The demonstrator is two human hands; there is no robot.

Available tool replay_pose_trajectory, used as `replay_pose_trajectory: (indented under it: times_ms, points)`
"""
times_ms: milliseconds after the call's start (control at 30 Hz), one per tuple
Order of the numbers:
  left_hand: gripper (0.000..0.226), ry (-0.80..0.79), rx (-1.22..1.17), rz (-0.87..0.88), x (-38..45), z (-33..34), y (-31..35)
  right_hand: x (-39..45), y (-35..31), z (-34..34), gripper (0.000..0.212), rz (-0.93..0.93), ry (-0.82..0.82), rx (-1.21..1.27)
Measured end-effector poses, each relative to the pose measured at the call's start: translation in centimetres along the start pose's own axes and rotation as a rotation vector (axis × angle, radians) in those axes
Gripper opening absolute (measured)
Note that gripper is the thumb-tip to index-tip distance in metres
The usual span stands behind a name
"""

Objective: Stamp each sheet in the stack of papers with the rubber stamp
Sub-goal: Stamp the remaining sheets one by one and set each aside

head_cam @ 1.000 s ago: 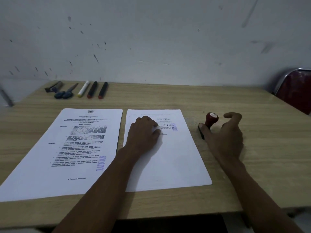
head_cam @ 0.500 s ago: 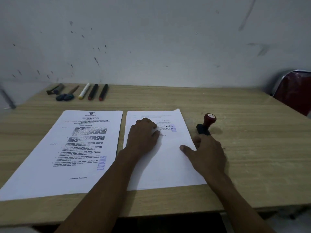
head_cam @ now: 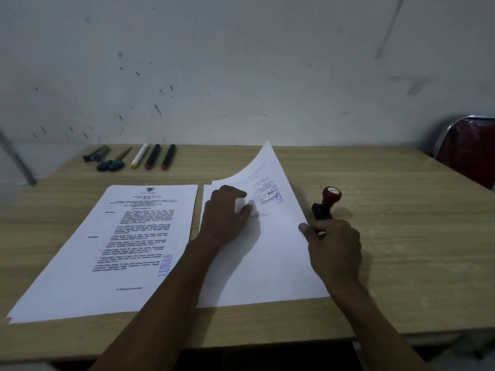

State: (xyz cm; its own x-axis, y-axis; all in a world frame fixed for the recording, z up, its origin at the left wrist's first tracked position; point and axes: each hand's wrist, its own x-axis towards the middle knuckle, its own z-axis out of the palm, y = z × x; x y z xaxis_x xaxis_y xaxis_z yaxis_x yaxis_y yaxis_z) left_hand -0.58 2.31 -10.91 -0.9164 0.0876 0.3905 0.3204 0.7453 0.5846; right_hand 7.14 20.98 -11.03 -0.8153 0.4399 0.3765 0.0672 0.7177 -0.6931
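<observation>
While the left hand [head_cam: 226,215] sits knuckles-up on the right-hand stack of papers [head_cam: 267,263], fingers curled down and pressing the sheets flat with nothing in its grip, the right hand [head_cam: 332,247] is at the stack's right edge, pinching the top sheet [head_cam: 270,172] between thumb and fingers. So that grip is narrow and closed on paper. That sheet is peeled up from its far right corner, which curls up off the pile while the near part is flat. You can see a purple stamp mark on it, plus a bit of printed text and what looks like a signature, too blurry to read. The rubber stamp [head_cam: 325,203] stands on the tabletop [head_cam: 401,236] just beside the stack's right edge, right past the right hand's knuckles, tilted a little, red knob handle on top and black base below. Can't tell if the hand is actually touching the base. Over on the left is a second pile of sheets [head_cam: 112,250], lying flat just apart from the first, its top page full of text with "LUNAS" stamped in purple near the lower right. Along the far left edge of the tabletop there's a row of stuff: scissors [head_cam: 113,163], a white marker [head_cam: 139,155], two dark markers with red ends [head_cam: 160,157]. A dark red chair [head_cam: 467,151] pokes in at far right.
</observation>
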Motion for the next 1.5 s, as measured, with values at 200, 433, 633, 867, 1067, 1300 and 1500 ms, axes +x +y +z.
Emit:
replay_pose_trajectory:
  times_ms: [200, 433, 633, 867, 1067, 1300, 1500]
  points:
    - [0.03, 0.124, -0.046, -0.043, 0.4, -2.7, 0.3, 0.2, 0.0, -0.8, 0.019, 0.032, -0.027, -0.04]
    - [0.033, 0.161, -0.071, -0.139, -0.8, -4.7, -0.3, -0.1, -0.5, -0.9, 0.011, -0.007, 0.028, 0.004]
    - [0.053, 0.204, -0.318, -0.392, -1.2, -6.0, -1.4, 0.5, -2.0, -2.3, 0.019, -0.095, 0.038, 0.349]
    - [0.015, 0.066, -0.993, -0.6, -1.3, -8.8, -2.3, 0.8, -5.1, -1.6, 0.025, 0.053, -0.024, 0.729]
    - [0.021, 0.21, -0.884, -0.648, -1.7, -12.6, -4.2, -0.1, -7.8, 1.3, 0.028, 0.088, -0.107, 0.659]
    - [0.033, 0.39, -0.417, -0.667, -3.5, -17.4, -9.2, -2.9, -11.8, 6.4, 0.041, 0.029, -0.404, 0.318]
    - [0.037, 0.363, 0.014, -0.702, -5.3, -18.8, -14.0, -5.5, -14.8, 10.0, 0.022, -0.168, -0.518, -0.069]
